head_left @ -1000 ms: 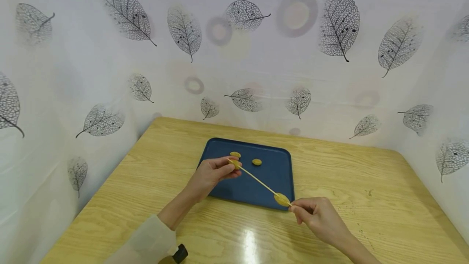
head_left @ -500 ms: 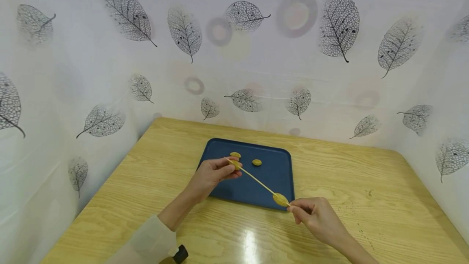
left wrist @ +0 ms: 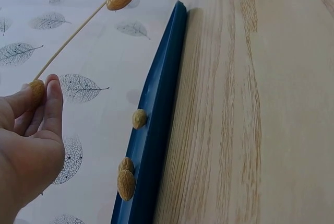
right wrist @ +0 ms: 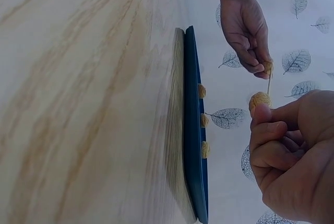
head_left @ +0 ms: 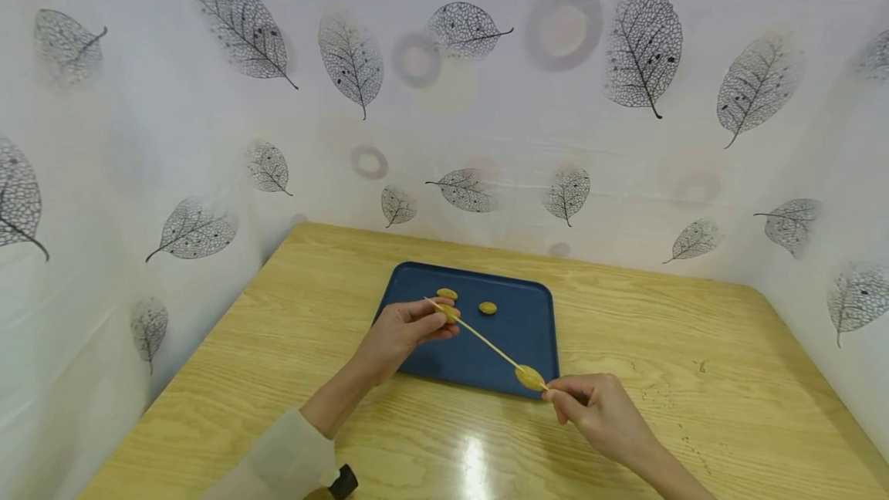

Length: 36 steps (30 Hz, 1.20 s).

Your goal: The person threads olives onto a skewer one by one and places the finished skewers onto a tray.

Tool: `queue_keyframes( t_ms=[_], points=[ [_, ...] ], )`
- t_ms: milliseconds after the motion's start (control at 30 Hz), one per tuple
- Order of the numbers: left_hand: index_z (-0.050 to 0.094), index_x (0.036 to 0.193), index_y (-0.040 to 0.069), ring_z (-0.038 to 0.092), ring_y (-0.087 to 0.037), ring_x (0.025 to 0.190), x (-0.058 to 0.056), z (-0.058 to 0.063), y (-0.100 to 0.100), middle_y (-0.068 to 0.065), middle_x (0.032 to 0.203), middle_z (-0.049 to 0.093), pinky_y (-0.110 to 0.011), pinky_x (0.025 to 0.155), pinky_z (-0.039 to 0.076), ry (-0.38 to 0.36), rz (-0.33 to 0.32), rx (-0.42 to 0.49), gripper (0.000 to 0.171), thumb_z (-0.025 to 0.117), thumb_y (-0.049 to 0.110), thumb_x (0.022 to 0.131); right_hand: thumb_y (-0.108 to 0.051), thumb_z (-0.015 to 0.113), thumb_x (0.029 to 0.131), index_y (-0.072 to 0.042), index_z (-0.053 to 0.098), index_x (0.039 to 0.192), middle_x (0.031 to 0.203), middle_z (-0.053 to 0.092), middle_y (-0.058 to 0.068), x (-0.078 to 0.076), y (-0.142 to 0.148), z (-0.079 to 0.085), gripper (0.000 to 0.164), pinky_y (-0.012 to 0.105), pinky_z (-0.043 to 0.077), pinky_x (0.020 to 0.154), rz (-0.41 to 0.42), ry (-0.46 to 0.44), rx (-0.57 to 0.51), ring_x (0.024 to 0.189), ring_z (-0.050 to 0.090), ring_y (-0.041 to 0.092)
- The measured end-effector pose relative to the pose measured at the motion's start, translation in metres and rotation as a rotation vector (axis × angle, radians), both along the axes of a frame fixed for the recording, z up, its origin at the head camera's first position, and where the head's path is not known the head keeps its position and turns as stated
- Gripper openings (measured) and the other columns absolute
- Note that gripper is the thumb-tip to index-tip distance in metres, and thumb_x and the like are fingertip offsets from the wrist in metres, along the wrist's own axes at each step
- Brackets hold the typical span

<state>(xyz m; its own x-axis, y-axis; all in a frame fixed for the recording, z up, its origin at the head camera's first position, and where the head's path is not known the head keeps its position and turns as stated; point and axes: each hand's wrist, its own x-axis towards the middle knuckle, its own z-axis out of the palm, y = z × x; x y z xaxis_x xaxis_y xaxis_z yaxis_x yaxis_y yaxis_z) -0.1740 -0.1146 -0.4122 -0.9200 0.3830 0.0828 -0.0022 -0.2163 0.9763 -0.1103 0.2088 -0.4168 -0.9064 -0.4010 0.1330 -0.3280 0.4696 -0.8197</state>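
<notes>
My left hand point(head_left: 410, 330) pinches a wrinkled yellow-brown oval fruit point(left wrist: 36, 94) between thumb and fingers, above the blue tray. A thin wooden skewer point(head_left: 489, 342) runs through this fruit, its tip poking out on the far left side. Toward the skewer's other end sits a second fruit point(head_left: 530, 378) of the same kind. Just beyond it, my right hand point(head_left: 604, 411) pinches the skewer's end between thumb and forefinger. The right wrist view shows curled fingers on the right hand point(right wrist: 292, 156), close behind that second fruit point(right wrist: 260, 100).
The shallow blue tray point(head_left: 479, 365) lies on a wood-grain table point(head_left: 660, 338). Loose fruits lie on it, one at the back point(head_left: 447, 294) and one to its right point(head_left: 488, 308); both wrist views show a third. A leaf-print curtain point(head_left: 486, 114) closes the back and sides.
My right hand has shifted slightly left with the skewer and its fruit. A little more of the skewer's tip sticks out past the fruit in my left hand, which has stayed nearly still.
</notes>
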Motion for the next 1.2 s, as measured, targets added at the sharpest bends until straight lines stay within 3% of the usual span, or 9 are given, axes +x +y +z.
queue_keyframes(
  t_ms=[567, 1200],
  points=[
    [0.058, 0.134, -0.016, 0.072, -0.015, 0.102, 0.0001, 0.0001, 0.0002, -0.016, 0.122, 0.068, -0.032, 0.096, 0.059, -0.003, -0.013, 0.006, 0.034, 0.057, 0.003, 0.106, -0.012, 0.068, 0.101, -0.008, 0.075, 0.080, 0.060, 0.061, 0.001, -0.0003, -0.0043, 0.0041, 0.023, 0.013, 0.023, 0.038, -0.007, -0.037, -0.009, 0.041, 0.025, -0.004],
    [0.057, 0.135, -0.016, 0.072, -0.015, 0.103, 0.0008, 0.0003, 0.0007, -0.018, 0.124, 0.067, -0.035, 0.098, 0.058, -0.004, -0.015, 0.008, 0.034, 0.056, 0.003, 0.107, -0.013, 0.067, 0.102, -0.007, 0.076, 0.087, 0.063, 0.062, 0.005, -0.0018, -0.0059, 0.0056, 0.019, 0.014, 0.024, 0.039, 0.004, -0.055, -0.018, 0.042, 0.026, -0.001]
  ],
)
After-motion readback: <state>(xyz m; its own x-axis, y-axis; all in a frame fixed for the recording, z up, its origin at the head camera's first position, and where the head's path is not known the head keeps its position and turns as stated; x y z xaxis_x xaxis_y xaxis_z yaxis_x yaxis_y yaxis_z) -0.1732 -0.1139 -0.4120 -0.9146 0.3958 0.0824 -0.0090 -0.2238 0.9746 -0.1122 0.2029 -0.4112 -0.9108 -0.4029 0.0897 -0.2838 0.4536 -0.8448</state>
